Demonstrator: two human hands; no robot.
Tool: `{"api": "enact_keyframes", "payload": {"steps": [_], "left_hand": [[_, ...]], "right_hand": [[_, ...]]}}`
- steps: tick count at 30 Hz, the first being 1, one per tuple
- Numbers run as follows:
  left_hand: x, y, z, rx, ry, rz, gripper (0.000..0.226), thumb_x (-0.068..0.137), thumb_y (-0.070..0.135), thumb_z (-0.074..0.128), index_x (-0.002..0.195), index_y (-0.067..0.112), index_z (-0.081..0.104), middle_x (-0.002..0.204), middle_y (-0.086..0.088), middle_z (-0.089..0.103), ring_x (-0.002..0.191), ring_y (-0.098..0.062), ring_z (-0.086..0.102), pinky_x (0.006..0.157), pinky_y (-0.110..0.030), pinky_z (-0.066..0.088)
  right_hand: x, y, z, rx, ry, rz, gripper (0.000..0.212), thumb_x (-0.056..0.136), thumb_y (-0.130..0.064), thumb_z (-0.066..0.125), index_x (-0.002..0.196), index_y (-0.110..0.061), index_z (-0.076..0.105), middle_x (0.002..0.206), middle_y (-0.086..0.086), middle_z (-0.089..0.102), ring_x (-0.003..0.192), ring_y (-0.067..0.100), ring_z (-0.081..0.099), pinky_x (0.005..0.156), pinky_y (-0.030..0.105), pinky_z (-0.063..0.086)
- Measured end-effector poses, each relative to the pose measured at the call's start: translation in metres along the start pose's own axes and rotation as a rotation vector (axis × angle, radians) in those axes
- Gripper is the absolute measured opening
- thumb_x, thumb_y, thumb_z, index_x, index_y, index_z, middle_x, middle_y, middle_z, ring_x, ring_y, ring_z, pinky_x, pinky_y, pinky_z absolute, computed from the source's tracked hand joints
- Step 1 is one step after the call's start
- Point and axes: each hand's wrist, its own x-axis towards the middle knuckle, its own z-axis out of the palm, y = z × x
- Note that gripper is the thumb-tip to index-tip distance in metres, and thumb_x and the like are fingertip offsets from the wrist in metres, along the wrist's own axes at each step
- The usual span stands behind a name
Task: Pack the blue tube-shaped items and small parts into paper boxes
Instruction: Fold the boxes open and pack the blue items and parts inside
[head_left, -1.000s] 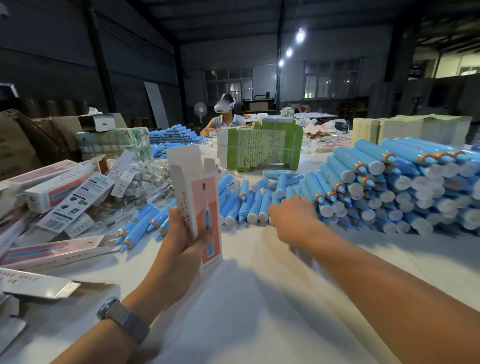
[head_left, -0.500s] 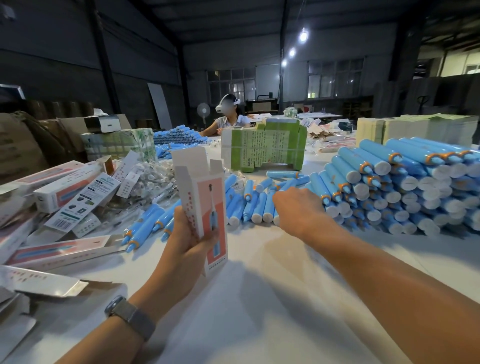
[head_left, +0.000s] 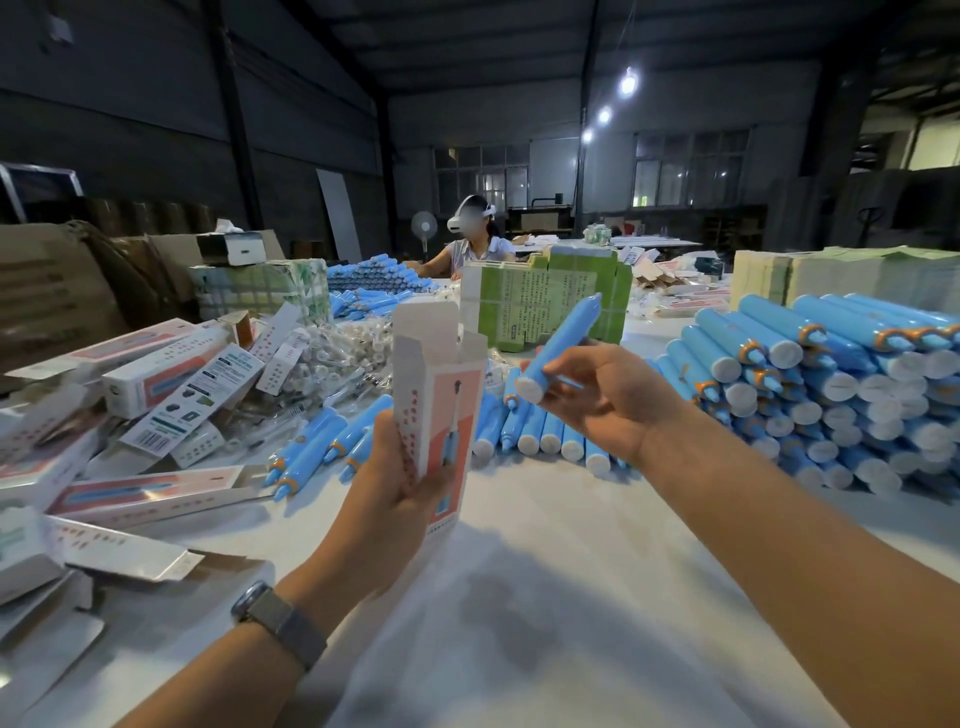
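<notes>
A smooth blue tube (head_left: 558, 348), round in section with a flat white end cap, was held in the air above a white cloth-covered table (head_left: 545, 597), tilted so its capped end pointed down toward seven o'clock and its far end rose toward one o'clock. The right hand (head_left: 602, 395) pinched it near the capped end, thumb and curled fingers closed round the barrel. Just beside it, at nine o'clock from the tube, stood a tall narrow cardboard box (head_left: 441, 410), white with a pink panel and a printed picture on its front, upright with its top flaps standing open; nothing inside it could be made out. The left hand (head_left: 395, 499) gripped the lower part of the box, fingers wrapped about its sides, with a grey-strapped watch (head_left: 280, 621) on the wrist. At three o'clock lay a big stack of tubes (head_left: 831, 395), glossy blue with orange rings and white caps, piled lengthwise. More loose tubes (head_left: 322, 447) lay on the table behind the box. At nine o'clock lay a heap of flat boxes (head_left: 171, 384), with clear plastic packets (head_left: 332, 358) behind them.
</notes>
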Motion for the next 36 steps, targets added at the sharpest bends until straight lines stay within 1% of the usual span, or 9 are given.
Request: {"api": "enact_keyframes", "payload": {"steps": [3, 6, 10, 13, 19, 22, 27, 30, 36], "left_hand": [[-0.001, 0.003, -0.005, 0.125, 0.028, 0.014, 0.033, 0.089, 0.027, 0.061, 0.103, 0.047, 0.038, 0.107, 0.033, 0.058, 0.106, -0.007, 0.060, 0.085, -0.046, 0.055], [-0.002, 0.006, -0.008, 0.220, 0.068, 0.044, 0.028, 0.091, 0.029, 0.062, 0.101, 0.035, 0.036, 0.103, 0.032, 0.058, 0.096, -0.015, 0.063, 0.079, -0.049, 0.058], [-0.005, 0.013, -0.006, 0.292, 0.058, 0.062, 0.029, 0.083, 0.044, 0.054, 0.101, 0.036, 0.033, 0.106, 0.032, 0.058, 0.091, -0.007, 0.062, 0.078, -0.049, 0.057], [-0.006, 0.013, -0.005, 0.284, 0.051, 0.051, 0.029, 0.083, 0.041, 0.054, 0.103, 0.041, 0.033, 0.106, 0.028, 0.059, 0.095, 0.001, 0.060, 0.081, -0.047, 0.056], [-0.003, 0.011, -0.003, 0.341, 0.061, 0.108, 0.034, 0.093, 0.029, 0.062, 0.101, 0.043, 0.032, 0.108, 0.031, 0.053, 0.097, 0.006, 0.057, 0.076, -0.035, 0.055], [-0.003, 0.007, -0.004, 0.374, 0.059, 0.141, 0.042, 0.095, 0.020, 0.063, 0.098, 0.046, 0.030, 0.107, 0.032, 0.050, 0.095, 0.009, 0.058, 0.067, -0.015, 0.050], [-0.003, 0.008, -0.005, 0.391, 0.029, 0.153, 0.050, 0.096, 0.021, 0.063, 0.098, 0.059, 0.031, 0.105, 0.029, 0.053, 0.095, 0.008, 0.057, 0.061, -0.015, 0.050], [-0.004, 0.010, -0.002, 0.322, 0.018, 0.129, 0.045, 0.092, 0.032, 0.059, 0.103, 0.068, 0.033, 0.104, 0.035, 0.058, 0.094, 0.008, 0.058, 0.064, -0.013, 0.050], [-0.007, 0.004, -0.001, 0.182, 0.015, 0.093, 0.030, 0.088, 0.043, 0.055, 0.110, 0.057, 0.039, 0.110, 0.035, 0.058, 0.098, 0.002, 0.061, 0.073, -0.035, 0.057]], "right_hand": [[-0.006, -0.003, 0.014, -0.022, -0.080, -0.131, 0.013, 0.095, -0.003, 0.055, 0.108, -0.002, 0.059, 0.098, 0.016, 0.066, 0.086, 0.027, 0.067, 0.079, 0.038, 0.061], [-0.015, -0.010, 0.025, -0.080, -0.151, -0.262, 0.013, 0.096, -0.016, 0.058, 0.107, -0.012, 0.063, 0.102, 0.012, 0.074, 0.085, 0.018, 0.068, 0.078, 0.031, 0.056], [-0.026, -0.008, 0.038, -0.194, -0.189, -0.456, 0.011, 0.092, -0.009, 0.063, 0.100, -0.016, 0.061, 0.094, 0.001, 0.075, 0.084, 0.017, 0.068, 0.079, 0.029, 0.054], [-0.031, -0.008, 0.044, -0.458, -0.069, -0.691, 0.035, 0.087, -0.006, 0.070, 0.113, -0.023, 0.053, 0.091, -0.010, 0.070, 0.080, 0.010, 0.071, 0.076, 0.032, 0.059], [-0.036, -0.017, 0.045, -0.721, -0.093, -1.008, 0.098, 0.079, 0.002, 0.075, 0.151, -0.028, 0.016, 0.126, -0.001, 0.051, 0.061, 0.010, 0.063, 0.060, 0.025, 0.057], [-0.040, -0.020, 0.046, -0.810, -0.132, -1.050, 0.103, 0.077, 0.000, 0.077, 0.151, -0.033, 0.013, 0.115, -0.003, 0.056, 0.054, 0.021, 0.065, 0.055, 0.036, 0.059], [-0.040, -0.024, 0.047, -0.905, -0.120, -1.079, 0.098, 0.075, -0.004, 0.080, 0.146, -0.032, 0.019, 0.110, -0.023, 0.055, 0.060, 0.023, 0.068, 0.053, 0.037, 0.059], [-0.041, -0.021, 0.045, -0.915, -0.125, -1.081, 0.097, 0.074, -0.002, 0.080, 0.145, -0.030, 0.020, 0.107, -0.007, 0.059, 0.056, 0.022, 0.068, 0.051, 0.039, 0.058], [-0.038, -0.023, 0.045, -0.816, -0.108, -1.031, 0.089, 0.076, -0.004, 0.079, 0.143, -0.025, 0.024, 0.111, -0.045, 0.044, 0.080, 0.031, 0.066, 0.055, 0.048, 0.057]]}}
